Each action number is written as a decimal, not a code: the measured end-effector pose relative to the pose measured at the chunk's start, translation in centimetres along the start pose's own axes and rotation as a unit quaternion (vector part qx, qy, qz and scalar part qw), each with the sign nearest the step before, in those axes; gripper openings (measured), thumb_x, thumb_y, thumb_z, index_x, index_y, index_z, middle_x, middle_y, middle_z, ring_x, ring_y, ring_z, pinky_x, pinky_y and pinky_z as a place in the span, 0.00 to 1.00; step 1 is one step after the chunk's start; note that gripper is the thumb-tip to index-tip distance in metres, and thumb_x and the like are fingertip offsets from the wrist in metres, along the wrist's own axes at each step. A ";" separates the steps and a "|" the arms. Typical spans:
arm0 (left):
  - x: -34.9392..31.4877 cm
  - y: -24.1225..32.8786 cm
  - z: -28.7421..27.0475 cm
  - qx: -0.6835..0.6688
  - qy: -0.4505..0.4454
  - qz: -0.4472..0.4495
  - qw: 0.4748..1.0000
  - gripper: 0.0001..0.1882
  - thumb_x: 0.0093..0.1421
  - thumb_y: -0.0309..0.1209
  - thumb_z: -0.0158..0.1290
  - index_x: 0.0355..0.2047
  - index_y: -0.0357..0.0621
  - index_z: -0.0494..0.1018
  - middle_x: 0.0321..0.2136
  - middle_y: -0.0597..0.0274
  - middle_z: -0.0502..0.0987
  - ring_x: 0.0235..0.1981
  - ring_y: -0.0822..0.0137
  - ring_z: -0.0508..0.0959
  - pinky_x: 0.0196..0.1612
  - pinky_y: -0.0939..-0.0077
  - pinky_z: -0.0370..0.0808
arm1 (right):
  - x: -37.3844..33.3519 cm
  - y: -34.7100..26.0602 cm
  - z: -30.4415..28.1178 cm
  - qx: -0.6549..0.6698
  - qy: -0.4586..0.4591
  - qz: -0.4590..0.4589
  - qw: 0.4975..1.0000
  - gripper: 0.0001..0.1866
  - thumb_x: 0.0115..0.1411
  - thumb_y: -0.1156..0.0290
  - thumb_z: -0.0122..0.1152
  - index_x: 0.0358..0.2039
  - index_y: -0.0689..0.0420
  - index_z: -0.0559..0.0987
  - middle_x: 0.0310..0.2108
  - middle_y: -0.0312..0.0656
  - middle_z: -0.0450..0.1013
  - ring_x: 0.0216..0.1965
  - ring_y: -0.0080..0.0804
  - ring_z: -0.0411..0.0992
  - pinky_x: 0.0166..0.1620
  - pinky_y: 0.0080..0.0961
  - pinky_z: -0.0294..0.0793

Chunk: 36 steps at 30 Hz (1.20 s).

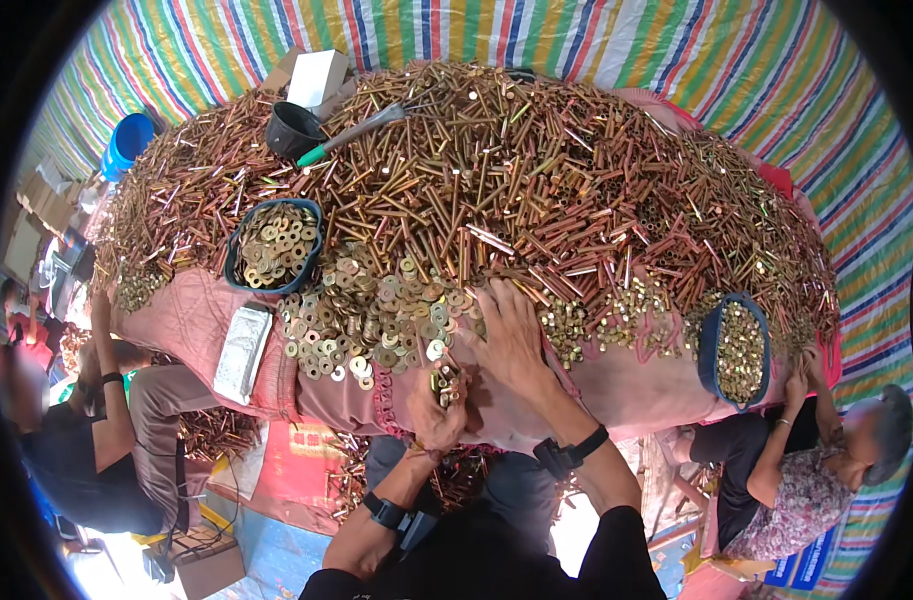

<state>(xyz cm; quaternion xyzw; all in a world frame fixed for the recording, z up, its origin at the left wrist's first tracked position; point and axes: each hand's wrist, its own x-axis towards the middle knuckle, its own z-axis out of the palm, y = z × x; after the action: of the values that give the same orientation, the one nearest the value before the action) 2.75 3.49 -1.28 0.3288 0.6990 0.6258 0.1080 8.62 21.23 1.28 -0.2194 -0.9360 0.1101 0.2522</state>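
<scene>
My left hand (pixel 440 415) is closed round a small bundle of anchor bolts (pixel 444 380), their ends pointing up and away from me. To its right, my right hand (pixel 512 340) reaches over the near edge of the heap, fingers apart and fingertips down among the loose washers (pixel 387 310). Whether a washer is under those fingertips is hidden. Loose nuts (pixel 565 330) lie just right of my right hand. Beyond both hands rises a large heap of brass- and copper-coloured anchor bolts (pixel 477 190).
A blue basket of washers (pixel 277 245) sits at left, a blue basket of nuts (pixel 739 350) at right. A black bucket (pixel 295 130) and green-handled rake (pixel 352 135) rest on the heap. A silvery block (pixel 243 353) lies on pink cloth. People work at both sides.
</scene>
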 end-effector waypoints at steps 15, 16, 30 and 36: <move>0.0 -0.4 0.0 -0.003 -0.005 0.006 1.000 0.14 0.68 0.28 0.61 0.50 0.39 0.74 0.31 0.55 0.85 0.33 0.59 0.86 0.38 0.65 0.80 | 7.4 0.9 1.1 -0.056 -0.122 0.070 0.989 0.38 0.58 0.36 0.70 0.54 0.58 0.85 0.74 0.63 0.55 0.63 0.61 0.67 0.62 0.57 0.68; 0.0 -0.3 0.0 -0.004 -0.004 0.003 1.000 0.12 0.69 0.30 0.61 0.48 0.38 0.74 0.31 0.56 0.85 0.34 0.63 0.86 0.38 0.68 0.80 | 7.4 0.8 0.9 -0.041 -0.125 0.072 0.989 0.37 0.58 0.37 0.70 0.53 0.58 0.85 0.71 0.62 0.58 0.61 0.61 0.68 0.61 0.56 0.69; -0.2 -0.5 0.2 0.011 -0.008 0.006 1.000 0.17 0.66 0.26 0.60 0.54 0.40 0.74 0.33 0.54 0.85 0.35 0.56 0.87 0.40 0.62 0.82 | 4.7 -0.6 1.3 -0.026 -0.032 0.044 0.998 0.38 0.60 0.40 0.69 0.57 0.62 0.81 0.69 0.62 0.59 0.61 0.61 0.65 0.62 0.55 0.61; -0.2 -0.6 0.1 0.043 -0.007 0.025 0.999 0.16 0.67 0.28 0.60 0.53 0.40 0.73 0.33 0.53 0.85 0.35 0.56 0.87 0.41 0.63 0.82 | 8.2 -1.4 2.9 -0.059 -0.123 0.117 0.984 0.47 0.62 0.31 0.61 0.61 0.65 0.79 0.73 0.62 0.56 0.63 0.61 0.64 0.62 0.59 0.62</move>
<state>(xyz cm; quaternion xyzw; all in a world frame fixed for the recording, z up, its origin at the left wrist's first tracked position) 2.75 3.42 -1.93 0.3546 0.7161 0.5955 0.0827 0.26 23.55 2.72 -0.3268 -0.9325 0.1100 0.1074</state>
